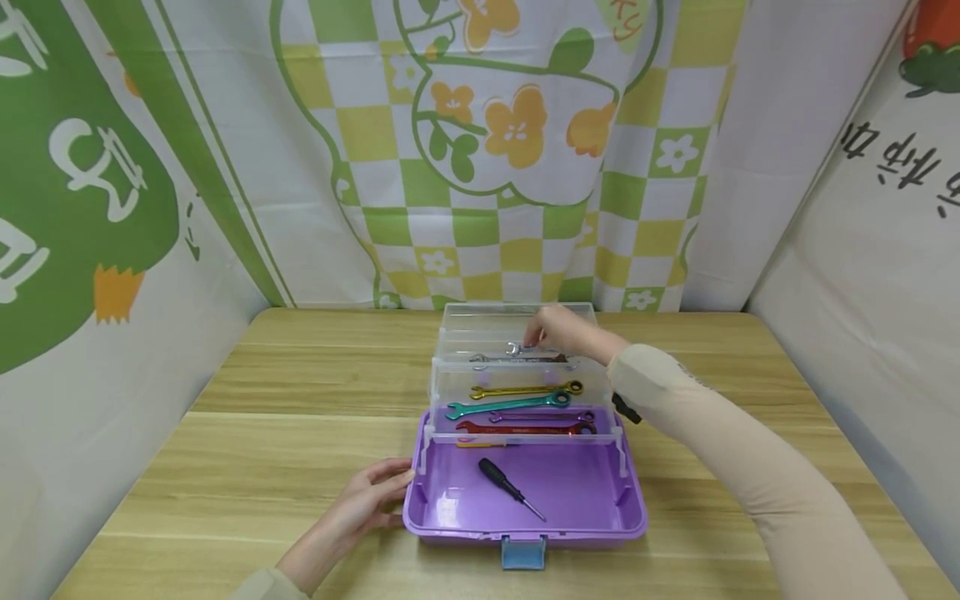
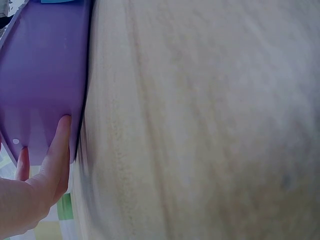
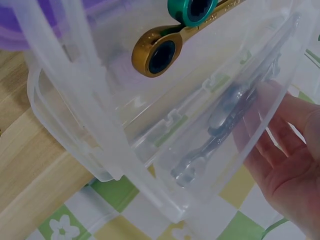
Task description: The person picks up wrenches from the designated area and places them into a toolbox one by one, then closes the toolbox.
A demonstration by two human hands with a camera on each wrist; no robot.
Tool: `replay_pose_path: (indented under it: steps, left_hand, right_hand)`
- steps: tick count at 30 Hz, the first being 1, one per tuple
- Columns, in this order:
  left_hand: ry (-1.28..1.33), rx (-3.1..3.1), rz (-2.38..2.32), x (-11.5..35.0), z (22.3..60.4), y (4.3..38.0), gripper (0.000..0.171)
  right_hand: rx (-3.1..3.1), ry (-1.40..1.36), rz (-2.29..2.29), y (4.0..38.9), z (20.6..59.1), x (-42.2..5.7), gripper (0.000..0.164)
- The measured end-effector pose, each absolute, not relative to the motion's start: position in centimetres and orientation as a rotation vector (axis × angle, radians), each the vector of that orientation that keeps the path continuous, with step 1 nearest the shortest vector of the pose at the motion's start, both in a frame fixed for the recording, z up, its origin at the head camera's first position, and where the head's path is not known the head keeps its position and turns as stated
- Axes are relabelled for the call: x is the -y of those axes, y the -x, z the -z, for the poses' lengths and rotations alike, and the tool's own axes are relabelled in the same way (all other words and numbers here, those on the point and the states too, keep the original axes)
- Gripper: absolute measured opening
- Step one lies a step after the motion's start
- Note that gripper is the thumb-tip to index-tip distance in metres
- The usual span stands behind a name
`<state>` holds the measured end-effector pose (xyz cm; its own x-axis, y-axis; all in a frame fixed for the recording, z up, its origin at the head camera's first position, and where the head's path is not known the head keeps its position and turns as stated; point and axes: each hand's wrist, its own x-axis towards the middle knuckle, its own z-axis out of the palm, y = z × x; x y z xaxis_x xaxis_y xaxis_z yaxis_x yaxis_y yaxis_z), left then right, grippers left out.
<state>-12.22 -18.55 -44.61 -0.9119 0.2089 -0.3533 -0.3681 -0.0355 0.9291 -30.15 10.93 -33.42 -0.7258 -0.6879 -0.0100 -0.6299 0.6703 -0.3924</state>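
A purple toolbox (image 1: 525,532) stands unfolded, its two clear trays raised in steps behind the base. My left hand (image 1: 378,492) touches the toolbox's left side with fairly straight fingers (image 2: 61,131). Over the upper clear tray (image 1: 442,342), my right hand (image 1: 558,327) pinches a small silver wrench (image 1: 513,348). The cloudy tray wall blurs the fingertips in the right wrist view. Beneath that wrench lies another silver wrench (image 3: 192,162) in the same tray. The lower tray holds a gold wrench (image 1: 525,390), a teal wrench (image 1: 510,406), a purple wrench (image 1: 536,417) and a red wrench (image 1: 525,430).
A black-handled screwdriver (image 1: 498,477) lies in the base, and a yellow strip (image 1: 480,445) shows below the lower tray. The blue latch (image 1: 523,552) hangs at the front. Behind the wooden table (image 1: 300,400) hangs a patterned curtain (image 1: 480,233).
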Motion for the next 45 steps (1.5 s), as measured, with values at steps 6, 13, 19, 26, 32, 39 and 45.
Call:
replay_pose_path:
  steps: [6,13,19,26,32,39,45]
  left_hand:
    - [0.170,-1.851,-2.006,18.5,44.7,12.2,0.060]
    - [0.177,-1.853,-2.002,18.5,44.6,12.2,0.060]
    - [0.186,-1.856,-1.996,18.5,44.6,12.3,0.060]
    - [0.167,-1.849,-1.998,18.5,44.6,12.2,0.060]
    - [0.172,-1.850,-2.002,18.4,44.7,12.3,0.060]
    - [0.192,-1.857,-2.004,18.4,44.6,12.3,0.060]
    - [0.203,-1.866,-2.004,18.4,44.6,12.2,0.061]
  right_hand:
    - [-2.762,1.031,0.492,29.9,33.3,-10.7,0.016]
    - [-2.783,1.013,0.485,29.6,33.4,-10.7,0.016]
    - [-2.787,1.055,0.533,29.5,33.7,-10.9,0.016]
    - [-2.762,1.100,0.685,29.3,33.8,-11.7,0.017]
    - [-2.793,1.106,0.784,29.1,33.7,-12.4,0.016]
    - [-2.781,0.973,0.965,28.3,33.0,-13.7,0.021]
    - [-2.815,0.909,1.071,27.7,33.1,-15.4,0.021]
